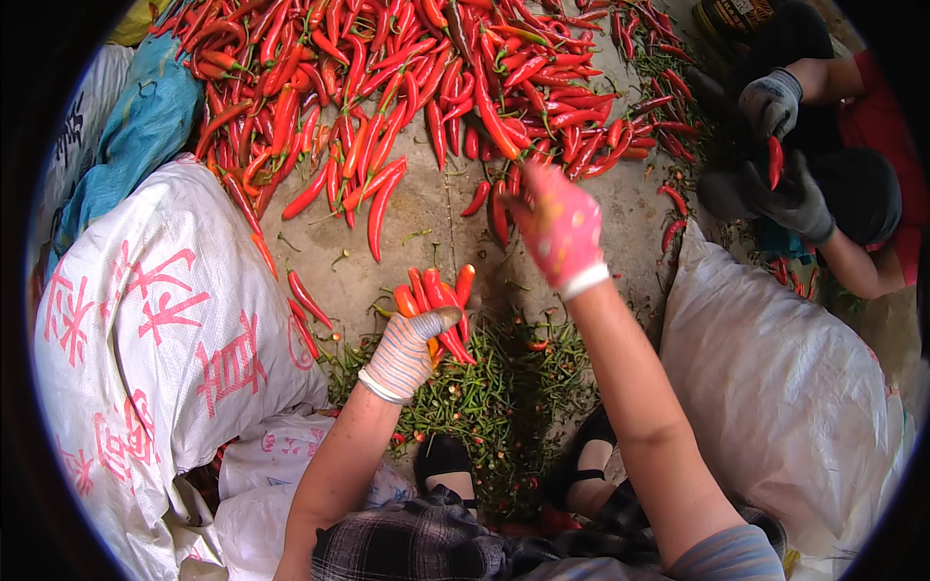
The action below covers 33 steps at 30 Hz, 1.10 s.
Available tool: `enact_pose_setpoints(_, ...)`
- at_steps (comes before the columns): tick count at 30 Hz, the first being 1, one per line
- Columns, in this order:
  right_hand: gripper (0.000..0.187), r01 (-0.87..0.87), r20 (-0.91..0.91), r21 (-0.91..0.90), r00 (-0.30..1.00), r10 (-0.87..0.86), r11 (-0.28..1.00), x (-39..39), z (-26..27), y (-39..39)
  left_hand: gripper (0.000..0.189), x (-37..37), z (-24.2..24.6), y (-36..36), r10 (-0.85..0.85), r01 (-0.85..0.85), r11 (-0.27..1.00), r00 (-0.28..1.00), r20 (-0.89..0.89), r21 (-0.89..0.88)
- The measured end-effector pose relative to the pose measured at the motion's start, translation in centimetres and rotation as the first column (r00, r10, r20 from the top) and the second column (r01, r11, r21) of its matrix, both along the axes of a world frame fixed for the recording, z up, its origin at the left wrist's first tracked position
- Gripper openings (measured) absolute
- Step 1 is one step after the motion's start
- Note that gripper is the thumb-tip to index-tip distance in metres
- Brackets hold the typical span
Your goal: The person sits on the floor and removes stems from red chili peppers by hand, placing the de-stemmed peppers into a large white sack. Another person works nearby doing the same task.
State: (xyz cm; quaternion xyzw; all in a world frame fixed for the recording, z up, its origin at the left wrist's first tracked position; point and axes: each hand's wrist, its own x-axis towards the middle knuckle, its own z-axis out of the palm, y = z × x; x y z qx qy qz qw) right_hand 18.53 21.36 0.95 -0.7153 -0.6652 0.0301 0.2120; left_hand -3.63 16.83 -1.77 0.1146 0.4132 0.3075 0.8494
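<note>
Several red chili peppers [438,290], their stem ends bare, are bunched in my left hand [407,348]. That hand wears a striped glove with a grey thumb tip, and its thumb presses across the bunch. My right hand [556,225], in a pink patterned glove, reaches to the near edge of a large heap of red chili peppers [407,65]. Its fingers are blurred and partly hidden, so whether they grip a pepper is unclear. Green pepper stems [465,407] lie in a thick layer on the concrete floor [414,269] below my hands.
White woven sacks stand on both sides, one with red writing [182,312] at left and a plain one [770,385] at right. A blue sack [131,138] leans behind the left one. At upper right, a person's gloved hands [788,196] hold a red pepper [775,161].
</note>
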Motion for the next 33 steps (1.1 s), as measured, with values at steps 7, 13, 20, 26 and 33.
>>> enact_pose_setpoints(7,0.016,0.139,-0.006,-0.14,0.99,-0.141,0.98,-0.3,-0.6,3.5,0.066,-0.7,0.6,2.0,0.121,-0.131,0.985,0.988,0.097,0.113)
enact_pose_setpoints(13,0.015,-0.351,-0.185,-0.364,0.935,0.302,0.863,-7.1,0.4,-6.1,0.058,-2.1,-1.0,1.8,0.195,-0.211,0.976,0.961,0.196,0.06)
enact_pose_setpoints(20,0.018,-0.731,-0.103,-0.436,0.62,0.778,0.525,-7.0,-0.2,-5.6,0.048,-2.7,-1.4,0.3,0.181,-0.17,0.983,0.965,-0.192,0.07)
enact_pose_setpoints(26,0.021,-0.731,-0.083,-0.634,0.387,0.918,0.25,-6.3,0.1,-2.1,0.04,-6.5,-0.5,3.2,0.45,-0.449,0.867,0.892,0.047,0.217)
enact_pose_setpoints(33,0.028,-0.585,0.19,-0.277,0.744,0.64,0.762,-14.0,-2.0,9.4,0.063,-8.5,-0.2,3.2,0.478,-0.479,0.864,0.877,0.049,0.156)
